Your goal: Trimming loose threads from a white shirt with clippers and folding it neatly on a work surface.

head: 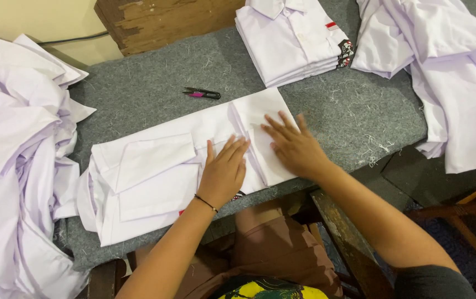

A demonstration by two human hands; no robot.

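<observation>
Both hands press flat on a white shirt (177, 166) that lies partly folded along the near edge of the grey felt counter (138, 105). The left hand (224, 171) rests palm down on its middle, fingers together and straight. The right hand (296, 147) lies just beside it, fingers spread apart, gripping nothing. Small black-and-pink thread snips (202, 93) sit just beyond the shirt. A stack of folded white shirts (290, 41) lies at the far edge, with loose shirt heaps at the left edge (16, 166) and the right edge (448, 72).

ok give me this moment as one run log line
left hand: flat on white shirt | right hand: flat on its folded end | thread snips: beyond shirt on grey felt table | folded stack: far side
</observation>
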